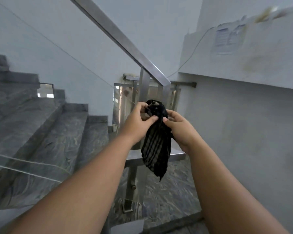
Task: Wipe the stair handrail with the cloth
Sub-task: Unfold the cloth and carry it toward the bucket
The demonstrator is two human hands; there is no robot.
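Note:
A dark striped cloth (pixel 155 149) hangs in mid-air in front of me, bunched at its top and dangling below. My left hand (pixel 137 123) pinches the bunched top from the left, and my right hand (pixel 179 130) grips it from the right. The square steel handrail (pixel 118 38) slopes down from the upper left to a corner just above the cloth. A lower flat rail section (pixel 177 156) runs behind the cloth's hanging end. Neither hand touches the rail.
Grey marble steps (pixel 46 132) climb to the left behind a glass panel. A steel post (pixel 131 181) stands on the landing below. A white wall (pixel 243 124) with a thin cable and pasted papers (pixel 228 39) is on the right.

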